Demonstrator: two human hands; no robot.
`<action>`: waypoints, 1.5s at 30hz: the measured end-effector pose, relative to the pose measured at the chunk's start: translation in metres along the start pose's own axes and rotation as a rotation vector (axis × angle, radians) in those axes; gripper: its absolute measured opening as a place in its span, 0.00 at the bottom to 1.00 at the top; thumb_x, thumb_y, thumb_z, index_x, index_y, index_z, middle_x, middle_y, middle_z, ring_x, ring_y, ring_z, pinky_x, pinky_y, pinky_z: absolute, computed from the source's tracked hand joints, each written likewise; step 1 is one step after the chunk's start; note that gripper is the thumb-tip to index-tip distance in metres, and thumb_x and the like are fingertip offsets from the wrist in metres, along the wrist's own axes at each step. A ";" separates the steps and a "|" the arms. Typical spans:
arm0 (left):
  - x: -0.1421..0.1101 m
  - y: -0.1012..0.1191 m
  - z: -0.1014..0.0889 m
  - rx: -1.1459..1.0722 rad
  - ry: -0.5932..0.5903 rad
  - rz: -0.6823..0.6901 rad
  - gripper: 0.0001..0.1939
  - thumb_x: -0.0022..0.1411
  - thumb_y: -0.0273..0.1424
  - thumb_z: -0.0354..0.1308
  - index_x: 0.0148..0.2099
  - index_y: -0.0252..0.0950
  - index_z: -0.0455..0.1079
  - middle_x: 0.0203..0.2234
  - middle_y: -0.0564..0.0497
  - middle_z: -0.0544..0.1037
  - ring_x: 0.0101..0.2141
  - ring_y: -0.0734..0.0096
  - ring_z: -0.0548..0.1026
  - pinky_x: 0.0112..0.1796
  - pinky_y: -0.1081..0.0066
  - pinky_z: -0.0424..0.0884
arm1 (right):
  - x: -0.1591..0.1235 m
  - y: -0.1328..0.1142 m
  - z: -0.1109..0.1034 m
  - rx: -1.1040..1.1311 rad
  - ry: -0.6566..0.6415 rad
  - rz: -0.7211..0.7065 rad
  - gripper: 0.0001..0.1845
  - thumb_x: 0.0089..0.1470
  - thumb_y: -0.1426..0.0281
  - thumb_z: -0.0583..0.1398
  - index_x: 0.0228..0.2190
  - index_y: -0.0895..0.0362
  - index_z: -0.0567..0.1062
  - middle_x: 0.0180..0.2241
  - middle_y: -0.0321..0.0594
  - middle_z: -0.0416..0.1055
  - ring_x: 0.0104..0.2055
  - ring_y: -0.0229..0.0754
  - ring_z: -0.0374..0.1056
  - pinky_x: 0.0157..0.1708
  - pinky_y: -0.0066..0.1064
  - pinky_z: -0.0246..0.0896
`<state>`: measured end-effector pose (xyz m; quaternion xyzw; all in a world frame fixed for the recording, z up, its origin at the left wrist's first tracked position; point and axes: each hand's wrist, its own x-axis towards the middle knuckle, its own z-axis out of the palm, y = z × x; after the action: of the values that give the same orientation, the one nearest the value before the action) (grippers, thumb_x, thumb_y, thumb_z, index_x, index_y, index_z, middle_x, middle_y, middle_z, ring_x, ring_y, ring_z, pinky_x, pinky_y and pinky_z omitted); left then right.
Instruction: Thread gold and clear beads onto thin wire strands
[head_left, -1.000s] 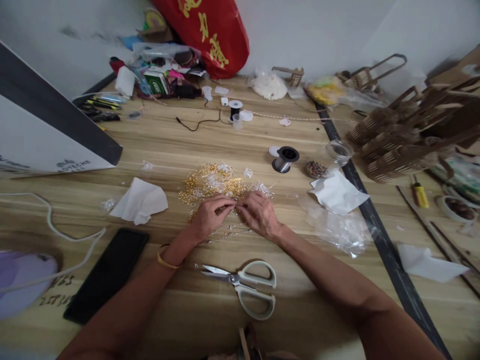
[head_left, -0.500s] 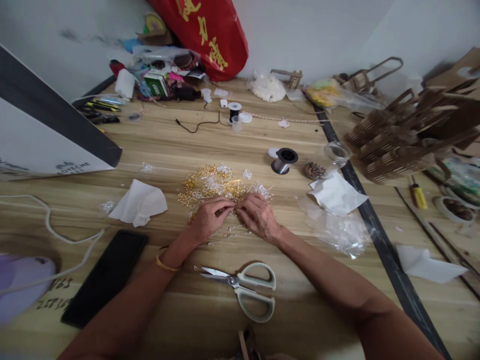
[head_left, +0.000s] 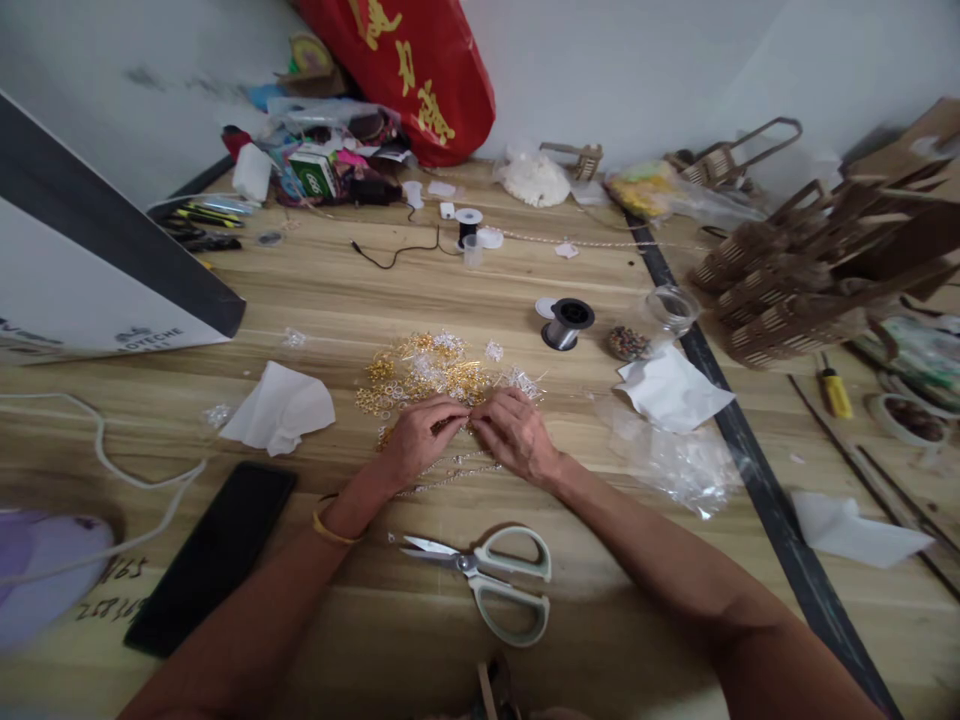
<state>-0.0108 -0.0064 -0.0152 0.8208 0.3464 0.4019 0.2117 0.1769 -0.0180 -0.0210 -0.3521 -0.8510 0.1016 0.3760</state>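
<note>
My left hand and my right hand meet at the fingertips over the wooden table. Both are closed in a pinch; whatever lies between the fingers is too small and hidden to name. Just beyond them spreads a pile of gold and silver jewelry findings, with small rings and pins in it. Thin silver chains with small beads lie below and between my wrists. Closer to me rest scissors with pale handles, their blades slightly apart and pointing left.
To the left are a white paper and a black phone. On the right stand a wire spool, a tipped clear jar with beads, and plastic bags. Brown woven baskets crowd the far right.
Both hands keep the same pinch at the same spot. The view has shifted very slightly; nothing on the table has visibly moved.
</note>
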 end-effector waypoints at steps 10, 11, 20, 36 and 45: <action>0.001 0.002 -0.002 0.009 -0.028 -0.008 0.06 0.60 0.25 0.56 0.35 0.33 0.74 0.30 0.47 0.79 0.32 0.71 0.76 0.36 0.71 0.72 | 0.001 -0.001 0.000 -0.007 0.017 -0.012 0.04 0.59 0.72 0.54 0.35 0.56 0.70 0.31 0.39 0.72 0.37 0.40 0.65 0.44 0.37 0.61; 0.002 0.002 -0.002 0.007 -0.028 -0.015 0.06 0.61 0.25 0.56 0.35 0.33 0.75 0.30 0.47 0.79 0.32 0.70 0.76 0.36 0.71 0.72 | 0.000 0.000 0.000 -0.006 0.023 -0.016 0.04 0.59 0.72 0.54 0.36 0.56 0.70 0.31 0.39 0.72 0.36 0.40 0.65 0.44 0.37 0.61; 0.001 0.001 -0.002 0.013 -0.033 -0.030 0.06 0.61 0.26 0.56 0.34 0.32 0.74 0.29 0.45 0.79 0.31 0.69 0.75 0.35 0.70 0.71 | 0.000 0.000 0.001 0.009 0.059 -0.038 0.05 0.58 0.72 0.56 0.38 0.56 0.70 0.31 0.39 0.72 0.36 0.40 0.66 0.42 0.35 0.62; 0.001 0.003 -0.002 -0.005 -0.096 -0.045 0.10 0.64 0.28 0.52 0.35 0.33 0.75 0.31 0.45 0.79 0.33 0.69 0.75 0.37 0.70 0.71 | 0.001 -0.002 -0.003 0.001 0.019 -0.032 0.04 0.59 0.73 0.54 0.36 0.56 0.69 0.31 0.39 0.70 0.36 0.40 0.64 0.42 0.34 0.61; 0.000 0.003 0.002 0.002 -0.072 -0.040 0.11 0.64 0.27 0.51 0.37 0.31 0.75 0.31 0.45 0.78 0.34 0.68 0.75 0.38 0.70 0.71 | 0.001 -0.003 -0.003 -0.001 0.040 -0.029 0.04 0.59 0.73 0.54 0.35 0.56 0.69 0.31 0.39 0.71 0.35 0.40 0.65 0.41 0.34 0.61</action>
<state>-0.0082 -0.0082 -0.0145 0.8279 0.3552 0.3674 0.2310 0.1769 -0.0192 -0.0170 -0.3417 -0.8486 0.0885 0.3941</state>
